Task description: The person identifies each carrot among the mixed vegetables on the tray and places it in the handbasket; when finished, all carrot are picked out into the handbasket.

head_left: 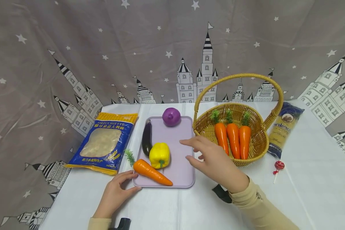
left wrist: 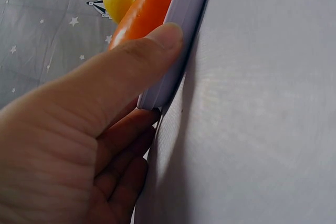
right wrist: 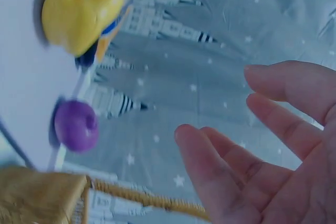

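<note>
My left hand grips the near left corner of a light purple tray, its thumb against the front wall. On the tray lie a carrot, a yellow bell pepper, a dark eggplant and, at the far edge, a purple onion. The carrot's green top sticks out over the left rim. My right hand hovers over the tray's right side, fingers spread and holding nothing. In the right wrist view, the right hand is apart from the pepper and onion.
A wicker basket with a tall handle stands right of the tray, holding three carrots. Behind it lies a pasta bag; a red lollipop is nearer. An orecchiette bag lies on the left. A grey curtain hangs behind.
</note>
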A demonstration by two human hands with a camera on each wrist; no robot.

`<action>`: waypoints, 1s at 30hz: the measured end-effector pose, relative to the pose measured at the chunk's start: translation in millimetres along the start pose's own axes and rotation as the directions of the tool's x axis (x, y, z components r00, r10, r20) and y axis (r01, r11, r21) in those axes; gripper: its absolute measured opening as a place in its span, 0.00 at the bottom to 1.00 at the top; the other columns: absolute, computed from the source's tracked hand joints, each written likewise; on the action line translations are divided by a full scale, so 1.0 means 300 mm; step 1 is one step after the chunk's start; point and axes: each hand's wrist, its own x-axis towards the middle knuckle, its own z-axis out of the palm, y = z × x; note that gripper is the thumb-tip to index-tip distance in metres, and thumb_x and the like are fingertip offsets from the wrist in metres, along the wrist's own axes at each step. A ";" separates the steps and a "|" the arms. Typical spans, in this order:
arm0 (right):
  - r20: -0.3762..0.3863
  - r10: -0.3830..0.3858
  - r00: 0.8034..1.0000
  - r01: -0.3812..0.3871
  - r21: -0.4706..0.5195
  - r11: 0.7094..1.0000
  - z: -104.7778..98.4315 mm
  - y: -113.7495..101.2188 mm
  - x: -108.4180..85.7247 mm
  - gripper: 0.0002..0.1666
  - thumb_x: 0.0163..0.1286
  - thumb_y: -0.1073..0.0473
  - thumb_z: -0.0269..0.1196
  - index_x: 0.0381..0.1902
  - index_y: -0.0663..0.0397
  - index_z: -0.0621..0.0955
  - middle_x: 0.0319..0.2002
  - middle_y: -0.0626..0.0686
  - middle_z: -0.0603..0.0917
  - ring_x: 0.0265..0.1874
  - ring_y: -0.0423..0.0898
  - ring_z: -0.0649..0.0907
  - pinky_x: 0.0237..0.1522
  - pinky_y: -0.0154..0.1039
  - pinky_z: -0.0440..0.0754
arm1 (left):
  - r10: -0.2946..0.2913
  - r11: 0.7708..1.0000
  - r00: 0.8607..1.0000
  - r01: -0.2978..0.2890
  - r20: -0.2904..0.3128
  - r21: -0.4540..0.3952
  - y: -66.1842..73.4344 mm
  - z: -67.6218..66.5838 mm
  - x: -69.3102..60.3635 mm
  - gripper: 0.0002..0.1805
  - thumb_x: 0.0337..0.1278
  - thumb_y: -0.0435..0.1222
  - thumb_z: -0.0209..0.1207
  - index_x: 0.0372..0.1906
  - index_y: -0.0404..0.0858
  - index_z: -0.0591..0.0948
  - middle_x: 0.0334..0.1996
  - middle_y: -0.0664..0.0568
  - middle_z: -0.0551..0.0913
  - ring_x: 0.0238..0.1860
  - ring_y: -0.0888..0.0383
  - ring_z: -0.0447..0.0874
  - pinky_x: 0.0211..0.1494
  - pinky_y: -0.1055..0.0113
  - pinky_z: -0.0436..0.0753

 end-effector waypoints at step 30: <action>0.224 -0.078 0.971 0.052 0.119 0.992 0.302 -0.013 0.035 0.26 0.63 0.62 0.65 0.60 0.46 0.78 0.53 0.45 0.80 0.53 0.41 0.79 0.59 0.38 0.76 | 0.007 1.000 1.000 -0.007 0.002 0.003 -0.003 -0.001 0.002 0.26 0.39 0.44 0.76 0.49 0.41 0.85 0.56 0.46 0.80 0.61 0.44 0.73 0.66 0.45 0.68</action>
